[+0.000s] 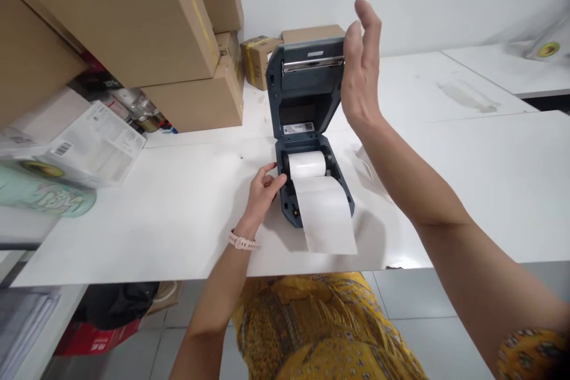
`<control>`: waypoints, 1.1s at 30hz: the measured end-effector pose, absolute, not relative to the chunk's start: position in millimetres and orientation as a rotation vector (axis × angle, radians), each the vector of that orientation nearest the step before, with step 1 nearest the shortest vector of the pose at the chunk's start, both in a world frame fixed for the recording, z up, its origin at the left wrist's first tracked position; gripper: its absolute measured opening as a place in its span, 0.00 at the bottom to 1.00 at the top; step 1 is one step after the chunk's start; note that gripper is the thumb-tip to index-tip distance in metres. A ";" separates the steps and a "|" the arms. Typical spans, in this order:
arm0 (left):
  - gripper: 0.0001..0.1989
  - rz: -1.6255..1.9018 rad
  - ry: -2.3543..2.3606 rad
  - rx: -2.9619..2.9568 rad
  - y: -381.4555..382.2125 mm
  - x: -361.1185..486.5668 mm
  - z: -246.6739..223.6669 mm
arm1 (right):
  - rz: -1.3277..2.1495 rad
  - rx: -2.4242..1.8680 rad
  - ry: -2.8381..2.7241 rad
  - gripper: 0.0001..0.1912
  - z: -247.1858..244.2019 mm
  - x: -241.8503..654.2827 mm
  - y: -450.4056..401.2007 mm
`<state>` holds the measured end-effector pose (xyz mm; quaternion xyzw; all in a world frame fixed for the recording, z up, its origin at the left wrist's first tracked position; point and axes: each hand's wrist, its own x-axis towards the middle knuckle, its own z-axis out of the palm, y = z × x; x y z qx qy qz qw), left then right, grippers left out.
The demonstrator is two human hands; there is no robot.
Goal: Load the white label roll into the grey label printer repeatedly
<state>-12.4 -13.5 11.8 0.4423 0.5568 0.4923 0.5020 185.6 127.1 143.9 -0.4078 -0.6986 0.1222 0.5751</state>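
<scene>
A dark blue-grey label printer (291,211) stands on the white table with its lid (307,88) raised. Inside its base lies a white paper roll (307,164), and a loose strip of paper (327,214) hangs out over the front. My left hand (262,190) touches the left side of the base, with the thumb on its rim near the roll. Against the right edge of the raised lid rests my right hand (363,71), its fingers pointing up and not wrapped round the lid.
Cardboard boxes (133,29) are stacked at the back left, with a smaller box (256,62) behind the printer. At the left are a white box (84,142) and a mint green bottle (53,190). Backing paper (371,169) lies right of the printer, near the table's front edge (178,276).
</scene>
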 end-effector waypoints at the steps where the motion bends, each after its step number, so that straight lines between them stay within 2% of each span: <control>1: 0.38 1.186 1.353 1.077 -12.4 -11.7 11.3 | 0.246 -0.948 -1.635 0.37 141.1 186.6 122.7; 4: 0.37 1.169 1.384 1.104 -8.6 -10.4 11.7 | -0.067 -0.846 -1.615 0.31 122.7 195.1 103.6; 7: 0.35 1.143 1.458 1.170 -5.3 -10.1 16.8 | -0.381 -0.551 -1.712 0.23 97.9 206.8 90.0; 9: 0.33 1.085 1.548 1.283 -2.8 -9.7 24.1 | -0.480 -0.451 -1.922 0.17 86.2 212.3 88.5; 12: 0.29 0.922 1.724 1.496 1.7 -7.4 38.0 | -0.554 -0.557 -2.115 0.14 83.2 215.1 95.9; 15: 0.29 0.832 1.809 1.575 5.3 -5.1 46.2 | -0.517 -0.615 -2.118 0.18 93.7 213.1 110.9; 25: 0.31 0.947 1.710 1.496 4.8 -6.9 37.3 | -0.266 -0.866 -2.226 0.24 112.7 200.4 164.6; 33: 0.30 0.959 1.699 1.507 3.2 -6.3 39.6 | -0.200 -0.902 -2.273 0.21 116.6 200.6 145.1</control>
